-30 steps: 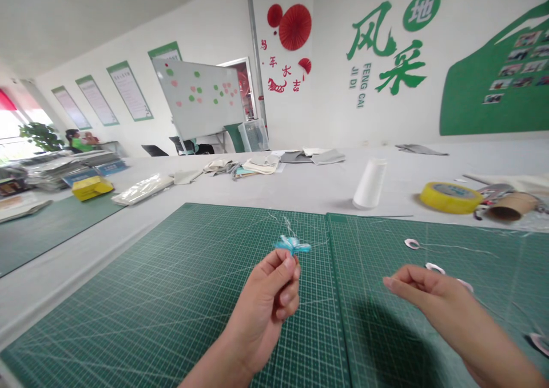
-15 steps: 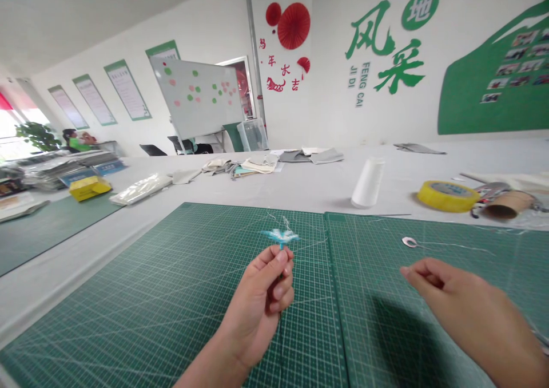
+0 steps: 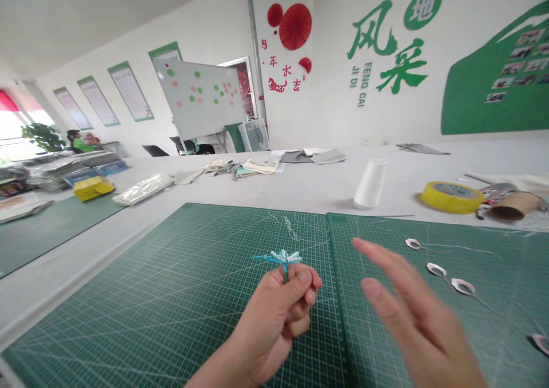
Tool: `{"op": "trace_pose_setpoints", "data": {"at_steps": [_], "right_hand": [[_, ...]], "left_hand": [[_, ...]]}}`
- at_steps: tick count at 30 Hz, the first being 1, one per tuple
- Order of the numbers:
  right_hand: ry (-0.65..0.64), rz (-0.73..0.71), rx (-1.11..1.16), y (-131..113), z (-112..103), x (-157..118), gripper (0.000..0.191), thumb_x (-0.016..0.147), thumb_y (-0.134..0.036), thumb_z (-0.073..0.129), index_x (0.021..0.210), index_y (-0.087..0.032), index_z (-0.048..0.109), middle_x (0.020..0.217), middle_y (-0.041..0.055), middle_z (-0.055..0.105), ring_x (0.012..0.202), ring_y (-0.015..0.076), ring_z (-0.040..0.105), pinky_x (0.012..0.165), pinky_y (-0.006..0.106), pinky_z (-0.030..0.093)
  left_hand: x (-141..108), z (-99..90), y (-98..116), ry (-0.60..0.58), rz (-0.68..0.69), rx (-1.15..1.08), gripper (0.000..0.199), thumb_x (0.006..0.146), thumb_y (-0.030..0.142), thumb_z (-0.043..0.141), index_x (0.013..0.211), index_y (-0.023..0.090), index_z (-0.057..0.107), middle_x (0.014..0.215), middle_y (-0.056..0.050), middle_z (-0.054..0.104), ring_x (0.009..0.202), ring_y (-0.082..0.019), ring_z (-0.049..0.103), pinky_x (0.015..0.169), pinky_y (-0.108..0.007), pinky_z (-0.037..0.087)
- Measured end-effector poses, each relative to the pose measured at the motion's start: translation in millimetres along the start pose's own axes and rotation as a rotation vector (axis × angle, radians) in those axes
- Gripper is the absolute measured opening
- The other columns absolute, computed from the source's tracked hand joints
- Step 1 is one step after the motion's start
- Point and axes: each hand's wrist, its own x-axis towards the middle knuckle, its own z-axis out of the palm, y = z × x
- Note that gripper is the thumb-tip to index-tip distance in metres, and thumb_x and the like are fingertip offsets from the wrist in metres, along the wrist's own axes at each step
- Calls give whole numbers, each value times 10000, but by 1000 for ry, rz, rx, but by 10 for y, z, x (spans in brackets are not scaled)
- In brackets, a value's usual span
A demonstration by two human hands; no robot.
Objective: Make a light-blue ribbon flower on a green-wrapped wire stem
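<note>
Green cutting mats (image 3: 103, 319), two of them, are lying edge to edge on a pale work table (image 3: 300, 193), while one yellow box (image 3: 93, 188) and one clear plastic bag (image 3: 143, 189) are sitting beyond them on the left. Further back, one person (image 3: 79, 143) is sitting near the window. The left hand (image 3: 272, 325) is staying clenched, with the thumb and curled fingers grasping the thin stem of a single small turquoise flower-shaped piece (image 3: 283, 257), which is standing upright just above the fist, over the left mat near the seam. To the right, one white thread cone (image 3: 370, 183) is standing on the table. The biggest change is at the right hand (image 3: 412, 313): it has let go of its pinch and is now spreading wide open, blurred by motion, over the right mat, with nothing visible in its fingers. Its move is uncovering small white curled pieces on fine wires (image 3: 436, 269), four in all, lying apart across that mat, the last partly cut off at the frame's edge. Past them, one yellow tape roll (image 3: 452, 197) and one cardboard tube (image 3: 515, 205) are lying together.
</note>
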Motion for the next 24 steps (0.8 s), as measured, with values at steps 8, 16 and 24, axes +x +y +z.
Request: {"op": "trace_pose_setpoints", "data": {"at_steps": [8, 16, 24], "right_hand": [[-277, 415, 446, 43, 307, -41, 210, 775, -425, 667, 753, -219, 702, 494, -84, 345, 462, 110, 289, 446, 248, 240], [-176, 538, 391, 129, 14, 0, 319, 821, -480, 616, 662, -203, 595, 542, -85, 281, 502, 112, 194, 442, 260, 171], [-88, 550, 277, 240, -123, 63, 316, 815, -513, 602, 693, -223, 628, 527, -85, 280, 485, 118, 195, 426, 264, 189]], "left_hand": [[10, -25, -42, 1, -32, 64, 156, 837, 269, 655, 794, 123, 627, 625, 41, 471, 423, -8, 170, 394, -160, 101], [14, -27, 10, 0, 61, 100, 156, 868, 259, 620, 799, 122, 590, 653, 41, 458, 443, -10, 201, 403, -169, 115], [13, -71, 81, 86, 196, 58, 191, 903, 239, 574, 760, 148, 486, 662, 50, 401, 485, -26, 226, 420, -164, 162]]}}
